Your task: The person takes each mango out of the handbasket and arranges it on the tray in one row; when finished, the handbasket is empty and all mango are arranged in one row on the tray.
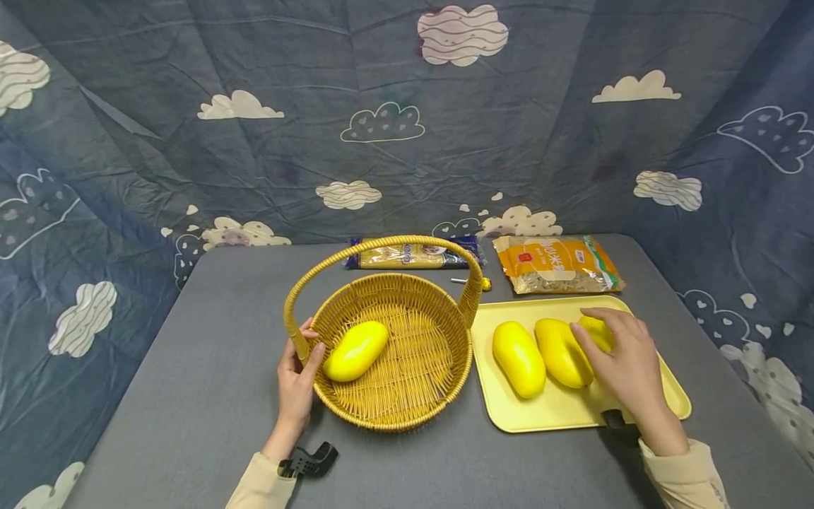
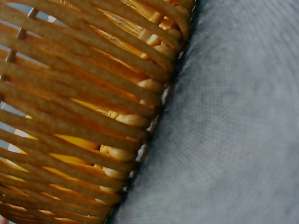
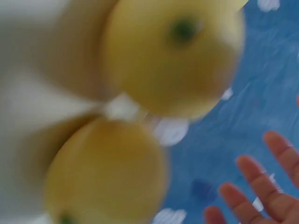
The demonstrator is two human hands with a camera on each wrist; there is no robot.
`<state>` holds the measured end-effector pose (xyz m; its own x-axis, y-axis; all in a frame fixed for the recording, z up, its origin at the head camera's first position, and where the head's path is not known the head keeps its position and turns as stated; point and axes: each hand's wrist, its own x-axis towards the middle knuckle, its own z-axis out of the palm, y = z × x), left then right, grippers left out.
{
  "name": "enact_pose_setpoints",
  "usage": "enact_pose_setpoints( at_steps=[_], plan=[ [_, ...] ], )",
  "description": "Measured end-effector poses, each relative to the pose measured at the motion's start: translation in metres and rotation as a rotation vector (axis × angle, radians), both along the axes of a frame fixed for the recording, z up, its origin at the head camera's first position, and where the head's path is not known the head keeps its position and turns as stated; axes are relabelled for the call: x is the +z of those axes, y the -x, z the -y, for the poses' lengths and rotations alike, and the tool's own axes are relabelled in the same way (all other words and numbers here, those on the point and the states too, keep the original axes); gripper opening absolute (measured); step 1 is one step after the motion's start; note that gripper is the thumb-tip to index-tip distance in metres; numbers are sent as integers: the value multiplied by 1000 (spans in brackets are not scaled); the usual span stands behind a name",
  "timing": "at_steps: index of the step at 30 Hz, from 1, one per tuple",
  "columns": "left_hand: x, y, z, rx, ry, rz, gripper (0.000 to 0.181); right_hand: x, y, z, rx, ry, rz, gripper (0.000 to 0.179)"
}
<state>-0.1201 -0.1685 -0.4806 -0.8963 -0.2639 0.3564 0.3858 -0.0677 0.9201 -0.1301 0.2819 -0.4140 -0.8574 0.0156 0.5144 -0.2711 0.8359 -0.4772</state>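
Observation:
A wicker basket (image 1: 394,417) with a tall arched handle stands in the middle of the table, one yellow mango (image 1: 357,351) lying inside at its left. My left hand (image 1: 297,392) grips the basket's left side at the foot of the handle, thumb in front and fingers partly hidden behind. In the left wrist view the woven wall (image 2: 79,93) fills the left half. My right hand (image 1: 626,360) hovers over the yellow tray (image 1: 509,420), which bears a left mango (image 1: 519,359), a middle mango (image 1: 562,353) and a right mango (image 1: 594,331) partly covered by the hand. Its fingers (image 3: 254,175) are extended in the right wrist view.
Behind the basket lies a pack of pasta (image 1: 407,256). A small yellow-headed lollipop (image 1: 486,284) lies between basket and tray. An orange bag of grain (image 1: 559,265) sits just past the tray's far edge. A cloud-printed curtain (image 1: 381,71) surrounds the grey table (image 1: 210,353).

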Motion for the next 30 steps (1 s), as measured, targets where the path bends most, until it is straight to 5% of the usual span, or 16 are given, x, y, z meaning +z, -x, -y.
enact_pose_setpoints(
  at_steps=[6,12,18,25,30],
  plan=[
    [0,0,-1,-2,0,-2,22,19,1,47,272,52,-211,27],
    [0,0,0,2,1,-9,21,41,9,104,574,-17,-226,17],
    [-1,0,-1,-2,16,-10,22,57,27,159,740,-196,-104,23],
    [-1,-1,0,2,18,-1,21,60,56,212,824,-436,89,36],
    [-1,0,1,-7,23,4,22,56,74,241,879,-497,286,36]
  ],
)
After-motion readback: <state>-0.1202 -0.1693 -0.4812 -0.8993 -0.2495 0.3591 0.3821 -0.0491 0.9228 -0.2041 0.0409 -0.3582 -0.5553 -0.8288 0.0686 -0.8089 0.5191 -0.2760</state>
